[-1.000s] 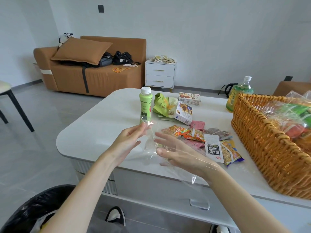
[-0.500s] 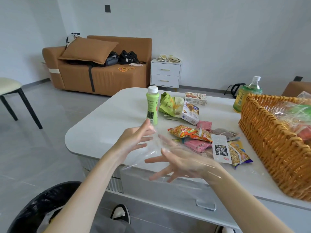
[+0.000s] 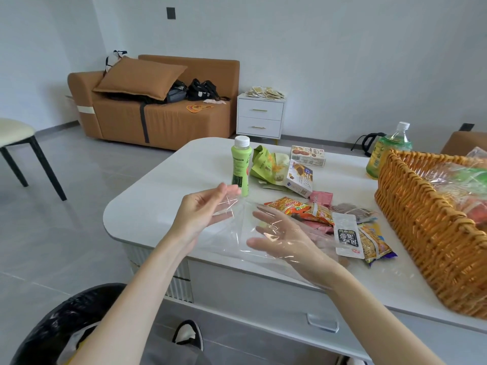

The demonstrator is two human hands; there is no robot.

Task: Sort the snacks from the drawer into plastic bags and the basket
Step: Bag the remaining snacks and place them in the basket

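We record a white table (image 3: 147, 214) across the middle of the scene. At its right end stands a wicker basket (image 3: 427, 233) with bagged snacks (image 3: 471, 177) inside.

A clear plastic bag (image 3: 226, 241) is held above the near table edge, left of the basket. The right hand (image 3: 279, 238) is inside this bag, with its fingers straight and spread and the film drawn over it as far as the wrist. The left hand (image 3: 203, 212) stands at the bag's left side, palm turned right, fingers straight and slightly parted, their tips touching the film.

Loose snack packets (image 3: 316, 212) lie on the table top between the bag and the basket. A green bottle (image 3: 241, 167) stands upright just beyond the left hand's fingertips, and two small snack boxes (image 3: 300, 177) lie to its right.
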